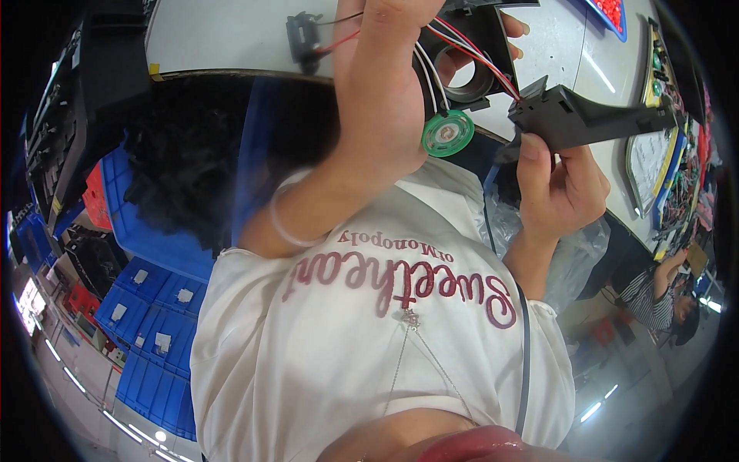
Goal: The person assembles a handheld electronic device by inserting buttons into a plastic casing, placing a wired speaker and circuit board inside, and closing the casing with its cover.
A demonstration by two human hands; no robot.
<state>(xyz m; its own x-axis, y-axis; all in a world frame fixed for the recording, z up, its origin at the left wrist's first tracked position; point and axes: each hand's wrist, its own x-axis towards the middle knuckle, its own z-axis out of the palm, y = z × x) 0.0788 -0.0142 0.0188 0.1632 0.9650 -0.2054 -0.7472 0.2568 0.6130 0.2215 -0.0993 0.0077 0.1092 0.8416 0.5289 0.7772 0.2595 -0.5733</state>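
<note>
My left hand (385, 85) is raised over the white table (223, 35) and grips a black plastic housing (473, 42) with a round ring opening; its fingertips curl around the far side. Red, white and black wires (469, 50) run from the housing. A small round green speaker (448, 132) dangles on them just below my left hand. A small black component (302, 38) lies on the table at the end of a red wire. My right hand (556, 189) pinches the end of a long black plastic part (589, 115), where the wires arrive.
Blue crates (158, 239) and black parts are stacked at the left. A clear plastic bag (573, 250) hangs under my right hand. A red tray (612, 11) and cluttered boards sit at the table's right. Another person (662, 296) in a striped sleeve works at the lower right.
</note>
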